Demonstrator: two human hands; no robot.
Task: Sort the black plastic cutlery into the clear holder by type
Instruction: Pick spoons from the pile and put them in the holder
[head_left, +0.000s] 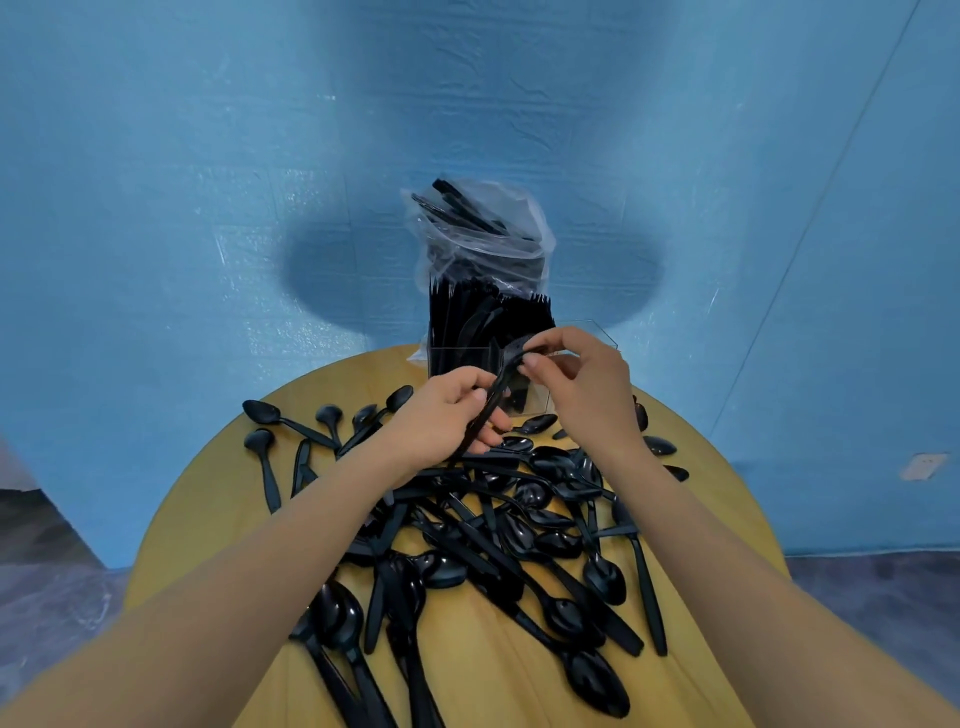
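Both hands meet above the far side of the counter, holding one piece of black cutlery (493, 395) between them; the left hand (441, 415) curls its fingers round the lower stretch of the handle, and the right hand (576, 379) pinches the upper end between thumb and fingertips; which type of piece it is cannot be told, since the right hand's fingers cover its head. Just behind the hands stands the clear holder (467, 358), partly hidden by them; one compartment is packed with upright black pieces, their type hard to make out, and how many compartments it has is unclear. Behind it a crumpled clear plastic bag (478, 228) holds more black cutlery, blurred through the film. The loose pile of cutlery (498, 530) sprawls over the counter between the forearms; spoons are plain to see, with some knives among them, but the pieces overlap too thickly to count; about six lie apart at the left edge. The round yellow counter (208, 514) is cut off at the bottom; a blue textured wall (156, 208) stands behind, and grey floor shows at both sides.
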